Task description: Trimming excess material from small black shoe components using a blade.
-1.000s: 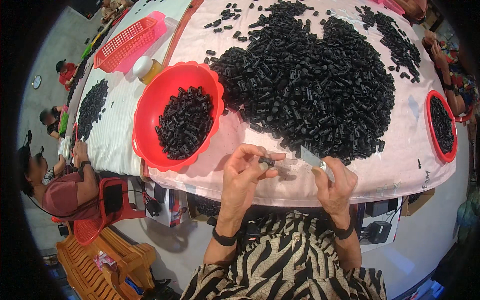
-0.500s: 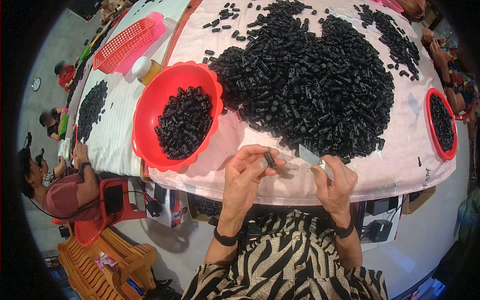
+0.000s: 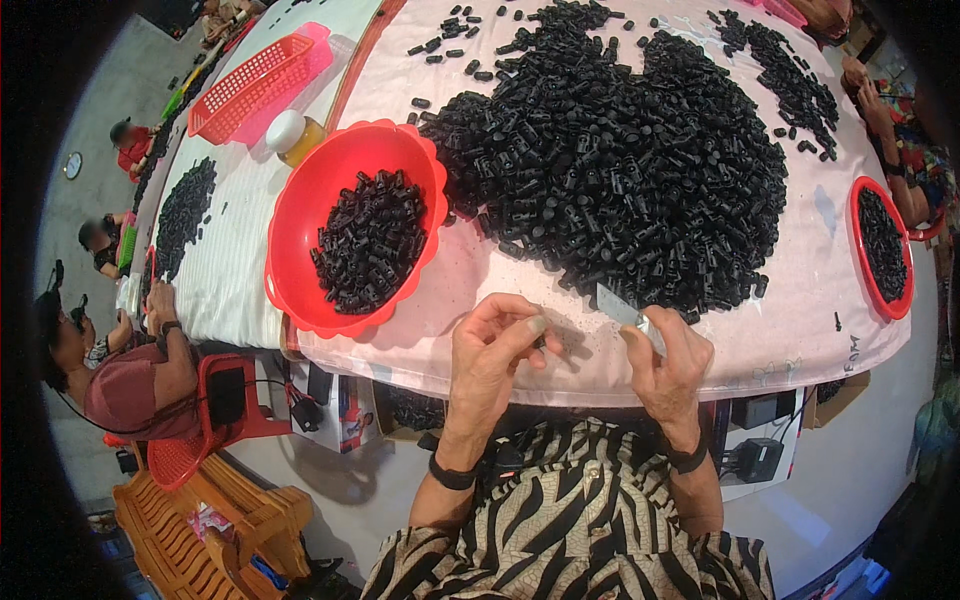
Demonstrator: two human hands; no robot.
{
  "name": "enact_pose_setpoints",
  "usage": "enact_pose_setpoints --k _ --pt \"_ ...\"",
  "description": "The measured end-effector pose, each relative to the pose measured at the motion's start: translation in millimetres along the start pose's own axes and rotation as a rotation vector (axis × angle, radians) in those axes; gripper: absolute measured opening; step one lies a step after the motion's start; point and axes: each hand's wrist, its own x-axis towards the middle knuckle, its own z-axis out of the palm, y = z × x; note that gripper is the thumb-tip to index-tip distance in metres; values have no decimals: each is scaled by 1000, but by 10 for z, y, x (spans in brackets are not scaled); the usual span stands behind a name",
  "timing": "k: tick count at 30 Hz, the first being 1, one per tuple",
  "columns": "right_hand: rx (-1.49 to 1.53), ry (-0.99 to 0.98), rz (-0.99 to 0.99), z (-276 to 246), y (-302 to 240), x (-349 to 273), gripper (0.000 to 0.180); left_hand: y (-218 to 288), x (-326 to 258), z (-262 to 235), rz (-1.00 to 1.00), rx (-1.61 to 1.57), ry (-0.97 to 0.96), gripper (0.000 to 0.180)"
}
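The left forearm (image 3: 438, 500) and the right forearm (image 3: 698, 503) come up from below, both leaning inward. The left hand (image 3: 495, 352) is turned with its thumb (image 3: 518, 340) uppermost, the thumb tip drawn in beside the arched index finger in a pinch, the other fingers mostly hidden. The right hand (image 3: 668, 358) curls into a closed grip, thumb pressing toward the bent index finger. The hands are level and apart.

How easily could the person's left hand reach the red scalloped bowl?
Probably yes: the red scalloped bowl sits ahead and leftward of the left hand, with pink cloth and no sizeable obstacle between. Its fingertips do pinch a small black piece, though.
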Motion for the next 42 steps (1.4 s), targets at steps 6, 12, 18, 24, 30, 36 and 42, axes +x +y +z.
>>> enact_pose_setpoints --k 6,12,18,24,30,36,42 --pt "7 9 -10 6 -4 2 23 -13 -17 4 6 24 -1 15" --pt "-2 0 1 1 -12 -2 23 -44 -8 11 50 34 22 17" --pt "-15 6 -15 3 -5 7 23 -52 -12 -39 47 29 29 18" --pt "-28 4 -15 9 -6 -3 23 -34 -23 -16 30 5 17 20" --pt "-31 -7 -24 18 -21 5 23 -39 -30 -29 41 -5 -3 21" --pt "106 -85 1 52 -123 26 20 -15 -18 -40 -1 -39 -11 19" --pt "167 -91 -17 146 -183 89 19 -20 -18 -63 -49 -32 -9 19"
